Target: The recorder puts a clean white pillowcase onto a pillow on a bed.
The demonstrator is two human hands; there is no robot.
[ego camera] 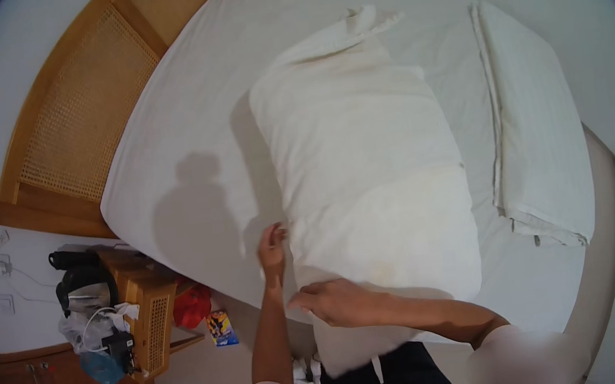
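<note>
A white pillow in a loose cotton case lies lengthwise before me on the bed. Its far end has a rumpled flap of cloth, and its near end hangs over the mattress edge against my body. My left hand is beside the pillow's left edge, fingers slightly bent and apart, no cloth seen in them. Over the near left part of the pillow is my right hand, thumb and fingers pointing left; whether it pinches the case is hidden. The bed wears a white fitted sheet.
Folded white bedding lies at the bed's right side. A wooden headboard with cane panel stands at left. Below it, a bedside table carries an electric kettle, a charger and plastic bags. A red bag is beside it.
</note>
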